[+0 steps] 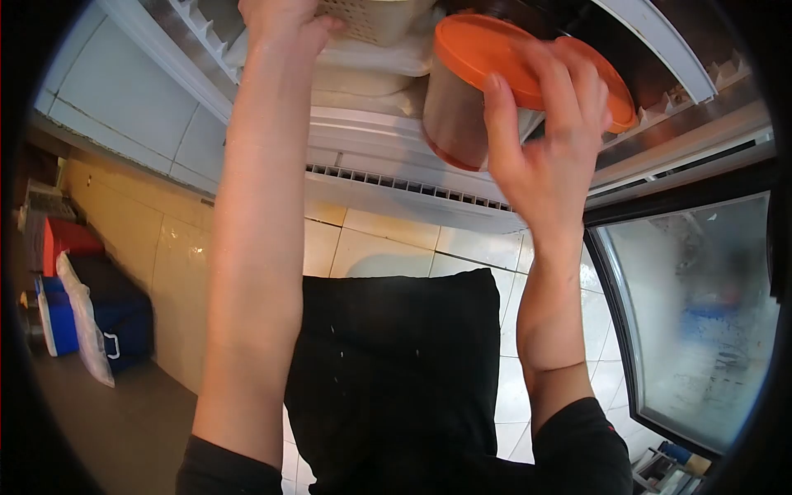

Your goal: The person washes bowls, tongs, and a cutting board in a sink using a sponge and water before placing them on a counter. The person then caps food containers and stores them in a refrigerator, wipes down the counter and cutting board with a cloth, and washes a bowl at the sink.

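At the top edge, my left hand (285,18) is partly cut off by the frame. Its fingers close at the side of a beige perforated basket (375,23). My right hand (549,120) is over a clear, round container (454,120) with an orange lid (474,54). The thumb lies in front of the lid's rim and the other fingers spread over the top, slightly blurred. Something reddish shows at the container's bottom. A second orange lid (620,95) shows behind my right fingers; what is under it is mostly hidden.
Pale tubs (363,78) stand below the basket in a refrigerated cabinet with a front grille (404,183). A fogged glass door (705,313) stands open at right. Dark blue cooler box (124,318) and red box (70,243) are at left. White tiles (388,235) cover the floor.
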A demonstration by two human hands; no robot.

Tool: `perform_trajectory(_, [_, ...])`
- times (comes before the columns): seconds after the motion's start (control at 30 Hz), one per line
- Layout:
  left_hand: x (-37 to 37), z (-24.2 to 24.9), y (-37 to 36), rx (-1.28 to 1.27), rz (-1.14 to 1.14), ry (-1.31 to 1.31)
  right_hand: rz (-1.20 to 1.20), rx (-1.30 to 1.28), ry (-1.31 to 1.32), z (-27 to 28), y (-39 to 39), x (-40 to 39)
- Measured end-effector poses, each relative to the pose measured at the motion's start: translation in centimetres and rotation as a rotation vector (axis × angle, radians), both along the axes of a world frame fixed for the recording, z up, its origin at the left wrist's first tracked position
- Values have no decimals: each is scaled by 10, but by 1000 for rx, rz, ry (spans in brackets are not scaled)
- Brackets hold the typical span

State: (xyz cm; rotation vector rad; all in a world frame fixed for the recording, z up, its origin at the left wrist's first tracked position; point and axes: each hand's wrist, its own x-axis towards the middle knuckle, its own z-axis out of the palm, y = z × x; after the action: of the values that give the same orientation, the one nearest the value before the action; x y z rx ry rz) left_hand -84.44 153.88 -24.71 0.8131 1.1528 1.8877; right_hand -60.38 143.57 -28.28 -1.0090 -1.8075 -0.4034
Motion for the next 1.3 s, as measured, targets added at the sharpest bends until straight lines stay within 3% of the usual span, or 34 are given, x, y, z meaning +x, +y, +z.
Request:
perform_trajectory(0.1, [13,9,-17,-10,13,48,-3,-16,-69,21,22,0])
perform_trajectory(0.17, [17,13,-21,-14,46,68,110,-315,99,43,30,-7])
perform_trajectory(0.2, [13,12,-19,-15,20,66,0,-278,-37,49,31,-10])
perform_trajectory(0.33, [9,14,-8,-51,-23,28,-11,-393,-151,36,52,1])
perform_trajectory(0.4, [24,14,-19,-30,19,-22,108,-682,-68,44,56,9])
perform_trajectory(0.43, [29,16,-26,-8,61,-74,110,-683,-63,47,69,13])
perform_trajectory(0.47, [27,12,-27,-3,60,-67,36,-492,-165,53,96,16])
perform_trajectory(0.5, [22,2,-28,-41,-85,-85,-36,-301,-266,57,125,16])
perform_trajectory(0.53, [18,-4,-30,-80,-226,-104,-108,-333,-238,60,154,12])
perform_trajectory(0.6, [38,4,-29,-122,-174,-38,327,-1056,640,28,223,13])
perform_trajectory(0.63, [42,5,-30,-91,-146,-10,331,-1050,634,34,218,9])
perform_trajectory(0.7, [44,5,-28,-45,-119,19,831,-1330,1059,52,207,6])
perform_trajectory(0.87, [30,13,-27,-14,-143,-31,1039,-1183,1110,45,215,-18])
perform_trajectory(0.97, [27,20,-36,9,-139,-41,1143,-1140,1016,44,210,-18])
perform_trajectory(1.07, [4,18,-29,-12,-335,-78,1254,-1108,911,41,205,-20])
perform_trajectory(1.17, [-10,21,-27,-101,-283,-61,1351,-1092,860,36,197,-24])
perform_trajectory(1.3, [-44,24,-11,-151,-405,146,1226,-1183,1080,50,171,-47])
